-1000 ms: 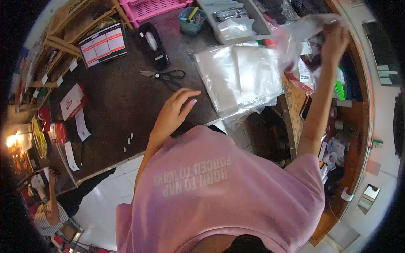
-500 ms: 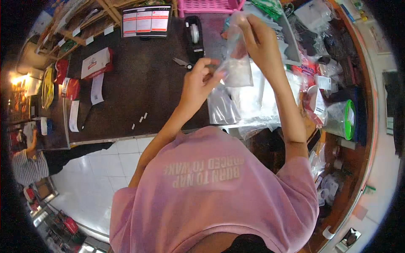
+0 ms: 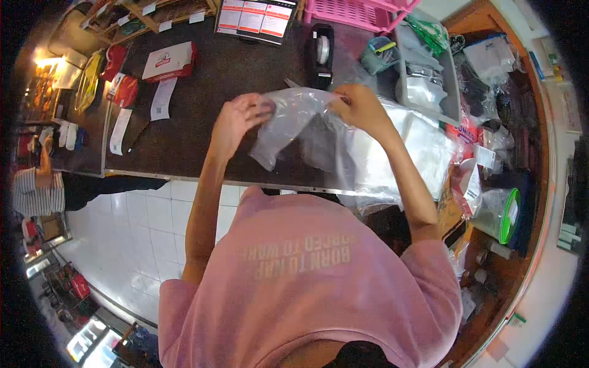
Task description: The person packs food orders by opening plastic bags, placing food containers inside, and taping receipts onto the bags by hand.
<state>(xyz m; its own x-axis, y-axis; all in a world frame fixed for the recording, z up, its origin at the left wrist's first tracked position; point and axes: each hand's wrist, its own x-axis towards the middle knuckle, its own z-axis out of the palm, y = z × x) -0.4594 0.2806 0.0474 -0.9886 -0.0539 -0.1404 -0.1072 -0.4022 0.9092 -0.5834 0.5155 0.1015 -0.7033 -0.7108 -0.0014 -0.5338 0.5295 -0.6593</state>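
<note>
A clear plastic bag stretches between my two hands above the dark table, its lower left corner hanging down. At its left end, my left hand has its fingers curled on the film, with the fingertips partly seen through it. The fingers of my right hand pinch the bag's upper right part. Under and beside my right forearm lies a stack of clear plastic bags. Beyond the held bag, a black tape dispenser stands on the table, and scissors show only in part.
Red-and-white box and a paper slip lie at the left. A tablet screen, pink basket, cup of pens and grey tray line the back. A person in a striped shirt is at far left.
My left hand has moved left and my right hand has come down nearer to me, spreading the plastic bag sideways between them. The whole view has shifted, with table items appearing further right.
</note>
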